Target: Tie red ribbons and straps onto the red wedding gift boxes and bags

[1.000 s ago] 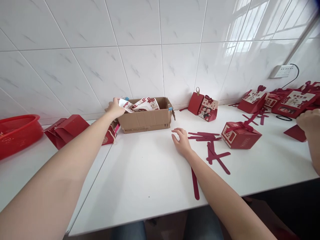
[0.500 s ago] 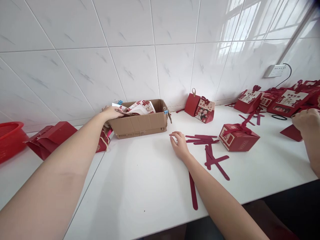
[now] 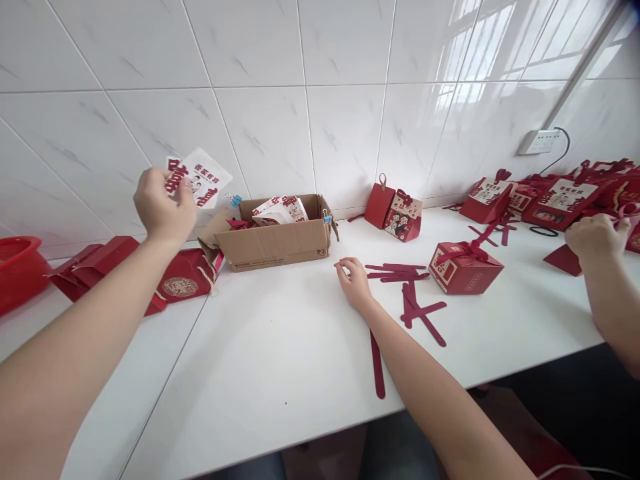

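My left hand (image 3: 165, 207) is raised to the left above the cardboard box, its fingers pinched on a white printed card (image 3: 207, 175) with red lettering and a small cartoon picture. Part of the card is hidden behind the fingers. Below and to the right stands the open cardboard box (image 3: 277, 243), with more printed cards (image 3: 281, 209) inside. My right hand (image 3: 354, 283) rests on the white table, loosely curled and holding nothing. Dark red straps (image 3: 400, 272) lie just right of it, and one strap (image 3: 377, 367) extends below my right forearm.
A tied red gift box (image 3: 467, 270) stands to the right, with two small boxes (image 3: 393, 212) against the tiled wall. At left are red boxes (image 3: 183, 280) and a red plastic basket (image 3: 20, 273). Another person's hand (image 3: 595, 240) works at far right, near piled red boxes (image 3: 563, 200).
My left hand has risen out of the cardboard box and moved up and left, bringing the printed card with it. My right hand stays at its place, its fingers slightly more curled.
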`<state>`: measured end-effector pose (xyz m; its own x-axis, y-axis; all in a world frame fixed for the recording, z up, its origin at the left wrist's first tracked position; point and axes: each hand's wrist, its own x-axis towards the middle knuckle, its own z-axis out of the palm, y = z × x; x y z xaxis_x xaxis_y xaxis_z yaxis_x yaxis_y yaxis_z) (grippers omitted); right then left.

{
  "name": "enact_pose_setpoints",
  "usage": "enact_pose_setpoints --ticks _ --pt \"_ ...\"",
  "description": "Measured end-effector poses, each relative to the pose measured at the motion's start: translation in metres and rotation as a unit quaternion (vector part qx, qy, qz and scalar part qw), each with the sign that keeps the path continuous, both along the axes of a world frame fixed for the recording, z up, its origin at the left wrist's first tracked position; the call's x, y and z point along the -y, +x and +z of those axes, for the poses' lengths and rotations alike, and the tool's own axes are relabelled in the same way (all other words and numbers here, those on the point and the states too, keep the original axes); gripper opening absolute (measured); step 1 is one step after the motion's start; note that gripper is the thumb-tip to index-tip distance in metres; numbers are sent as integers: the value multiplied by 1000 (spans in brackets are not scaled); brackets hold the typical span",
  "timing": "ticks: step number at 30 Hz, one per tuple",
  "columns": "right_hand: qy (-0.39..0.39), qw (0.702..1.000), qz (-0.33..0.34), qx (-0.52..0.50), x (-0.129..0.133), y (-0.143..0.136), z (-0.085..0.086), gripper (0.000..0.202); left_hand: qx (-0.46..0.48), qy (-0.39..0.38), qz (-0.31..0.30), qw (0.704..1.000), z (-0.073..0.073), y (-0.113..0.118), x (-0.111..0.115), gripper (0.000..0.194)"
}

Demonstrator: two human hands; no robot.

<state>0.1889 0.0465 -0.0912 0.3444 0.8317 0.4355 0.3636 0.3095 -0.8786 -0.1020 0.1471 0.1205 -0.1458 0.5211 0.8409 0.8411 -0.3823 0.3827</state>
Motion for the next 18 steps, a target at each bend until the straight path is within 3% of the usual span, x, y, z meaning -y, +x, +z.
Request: enact_pose_setpoints --ticks 2,4,5,9,12,15,18 --pt "0 1000 -3 -17 2 -3 6 28 126 6 -119 985 -12 11 24 35" --pt "-8 998 19 -58 5 -5 13 34 241 -96 -289 922 -37 31 49 40" --pt "-16 994 52 -99 7 -6 17 38 274 -158 -341 885 -53 43 60 42" --pt "-72 922 249 -288 17 -9 26 49 377 -280 -392 791 -129 91 87 41" --pt "-105 902 275 -315 22 -15 24 42 406 -330 -400 753 -171 114 95 42" --pt "-106 915 229 -315 21 -20 17 39 396 -368 -421 728 -190 122 98 42" --pt "-85 926 181 -320 17 -19 15 37 392 -385 -439 711 -193 119 98 42"
